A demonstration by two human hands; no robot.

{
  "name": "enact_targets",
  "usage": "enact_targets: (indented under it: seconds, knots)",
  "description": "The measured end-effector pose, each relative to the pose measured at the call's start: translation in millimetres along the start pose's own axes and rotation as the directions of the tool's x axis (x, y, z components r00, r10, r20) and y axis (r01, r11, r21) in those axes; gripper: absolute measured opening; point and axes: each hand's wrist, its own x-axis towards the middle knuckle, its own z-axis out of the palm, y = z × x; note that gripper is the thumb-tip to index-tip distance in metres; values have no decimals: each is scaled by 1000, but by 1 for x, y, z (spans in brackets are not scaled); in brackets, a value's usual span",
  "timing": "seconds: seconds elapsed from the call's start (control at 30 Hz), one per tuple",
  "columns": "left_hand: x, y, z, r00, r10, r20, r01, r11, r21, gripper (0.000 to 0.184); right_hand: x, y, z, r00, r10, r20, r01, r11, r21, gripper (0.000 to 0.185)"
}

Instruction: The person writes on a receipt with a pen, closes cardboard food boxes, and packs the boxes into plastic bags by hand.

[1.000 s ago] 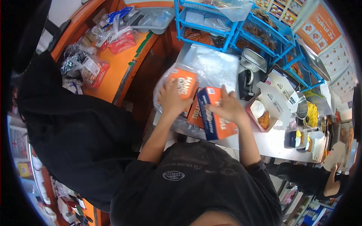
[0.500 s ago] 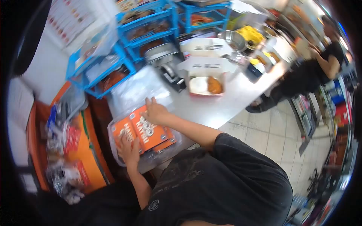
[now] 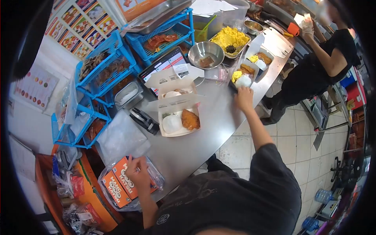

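Note:
My left hand [image 3: 138,174] rests over orange cartons printed "MANG KATSU" [image 3: 114,187], packed in a clear plastic bag [image 3: 156,172]; its fingers are stretched out. Stretched across the steel table, my right hand [image 3: 244,98] has its fingers at the near end of an open food box [image 3: 232,83] containing rice, yellow egg and a fried piece. A similar filled box [image 3: 263,71] stands just behind it. In mid-table sits an open white carton [image 3: 178,132] with a rice mound and fried cutlet, and another open carton [image 3: 188,87] is behind that one. A black stapler-like tool [image 3: 144,121] lies alongside.
Blue plastic racks [image 3: 102,84] holding bagged food line the wall. Further back are a tablet [image 3: 162,69], a steel bowl [image 3: 206,55] and a tray of yellow egg [image 3: 231,39]. At the right, a person in dark clothes [image 3: 313,74] stands beside the table [image 3: 219,117].
My right hand has left the orange cartons and reached far right to the food box. My left hand stays at the cartons. The view has shifted, showing more of the table.

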Motion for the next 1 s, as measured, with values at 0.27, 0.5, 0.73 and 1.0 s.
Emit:
enact_targets:
  seconds: [0.27,0.5,0.73,1.0]
  knots:
    - [26,85,108,935,196,295,-159,977,-142,41,-155,-87,-49,891,-435,130,337,825,455,44]
    - [15,50,146,955,21,295,42,978,-205,27,-146,-102,-86,675,-693,-254,586,293,755,31]
    - [29,4,105,953,119,279,-65,979,-193,18,-54,-118,-105,781,-617,-98,467,473,747,36]
    - [31,-11,67,962,254,-99,-271,930,-249,16,-88,-173,-99,779,-625,-48,311,317,896,31]
